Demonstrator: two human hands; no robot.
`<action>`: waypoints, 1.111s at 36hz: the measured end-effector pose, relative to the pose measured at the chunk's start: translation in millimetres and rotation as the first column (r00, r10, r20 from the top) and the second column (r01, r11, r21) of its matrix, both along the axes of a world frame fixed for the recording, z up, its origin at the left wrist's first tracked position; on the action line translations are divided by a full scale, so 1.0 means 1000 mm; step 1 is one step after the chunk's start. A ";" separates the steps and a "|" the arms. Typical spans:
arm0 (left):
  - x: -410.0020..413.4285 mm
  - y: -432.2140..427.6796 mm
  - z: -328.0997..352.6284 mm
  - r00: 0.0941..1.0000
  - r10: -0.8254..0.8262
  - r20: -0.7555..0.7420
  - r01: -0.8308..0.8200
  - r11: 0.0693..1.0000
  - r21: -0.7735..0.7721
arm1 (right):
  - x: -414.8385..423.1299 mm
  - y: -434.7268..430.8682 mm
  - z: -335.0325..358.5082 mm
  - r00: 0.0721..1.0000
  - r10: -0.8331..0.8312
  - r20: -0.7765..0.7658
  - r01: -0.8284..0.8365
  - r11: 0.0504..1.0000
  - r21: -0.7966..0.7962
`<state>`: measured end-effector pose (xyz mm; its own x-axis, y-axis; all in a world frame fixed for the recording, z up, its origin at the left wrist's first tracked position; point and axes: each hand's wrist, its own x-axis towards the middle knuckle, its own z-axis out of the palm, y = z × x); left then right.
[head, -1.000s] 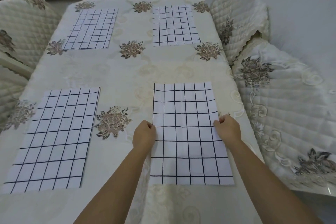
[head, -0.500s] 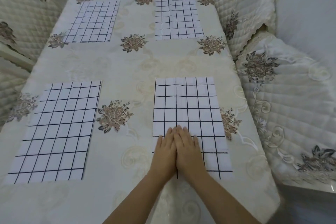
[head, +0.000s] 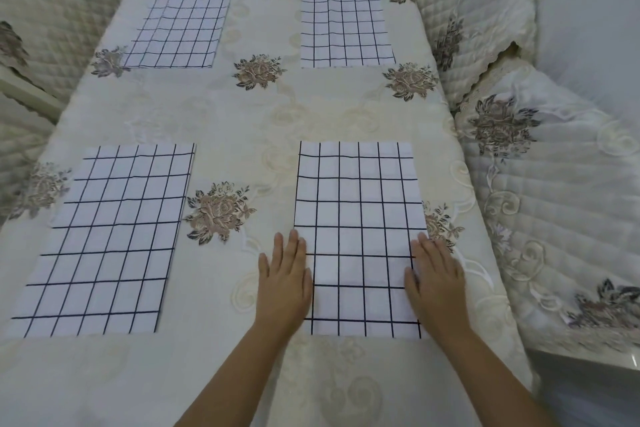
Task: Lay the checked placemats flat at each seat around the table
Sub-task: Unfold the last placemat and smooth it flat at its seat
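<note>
While both of our hands lie palm down at the near end of the bench point(head: 242, 121), neither one grips anything. Our left hand point(head: 285, 282) rests along the left edge of the near right placemat point(head: 360, 204), its fingers point(head: 293, 248) straight, close together and pointing away from us. Most of that palm sits on the cream tablecloth point(head: 346, 107), and only its inner side laps onto the mat. Our right hand point(head: 436, 282) rests on the opposite edge of the same mat, its fingers also straight and together, partly over the mat and partly over the cloth. Between the two hands the mat lies flat, with its long sides running away from us. Its right edge covers part of a small embroidered flower point(head: 441, 224).

We see three more checked mats spread flat on the cloth, all white with dark grid lines. The near left placemat point(head: 110, 236) lies level with the one under our hands, and a large embroidered rose point(head: 220, 211) sits between the two. The far left placemat point(head: 180, 28) and the far right placemat point(head: 346, 26) lie at the far end of the bench, well apart from the near pair.

A quilted chair cover point(head: 561, 211) stands just beside the bench on our right, with a second quilted cover point(head: 485, 10) beyond it. A third cover point(head: 45, 17) shows at the far left.
</note>
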<state>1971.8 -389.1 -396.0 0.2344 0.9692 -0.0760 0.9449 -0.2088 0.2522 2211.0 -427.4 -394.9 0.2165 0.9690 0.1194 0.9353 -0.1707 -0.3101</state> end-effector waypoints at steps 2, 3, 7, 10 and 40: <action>0.015 0.002 0.005 1.000 -0.004 -0.002 0.004 1.000 0.013 | -0.016 0.013 0.006 0.997 -0.067 -0.033 0.069 0.995 0.067; 0.025 0.003 0.008 0.999 -0.034 -0.009 0.034 0.999 0.004 | -0.028 0.020 0.011 0.996 -0.072 -0.048 0.076 0.994 0.079; 0.050 0.012 0.013 0.983 -0.181 -0.032 0.178 0.980 -0.086 | -0.077 0.039 0.015 0.986 0.159 -0.045 -0.160 0.987 -0.021; 0.047 0.025 0.009 0.977 -0.200 -0.070 0.191 0.975 -0.114 | -0.080 0.045 0.002 0.959 0.260 -0.113 -0.270 0.959 -0.084; 0.059 0.159 0.006 1.000 0.007 -0.014 -0.008 0.998 -0.069 | -0.027 0.168 -0.002 0.963 0.262 0.062 -0.251 0.957 -0.145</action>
<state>2030.9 -230.6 -389.9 0.2258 0.9631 -0.1461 0.9497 -0.1843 0.2531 2183.9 -259.8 -397.1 -0.0464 0.9989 -0.0089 0.9738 0.0432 -0.2232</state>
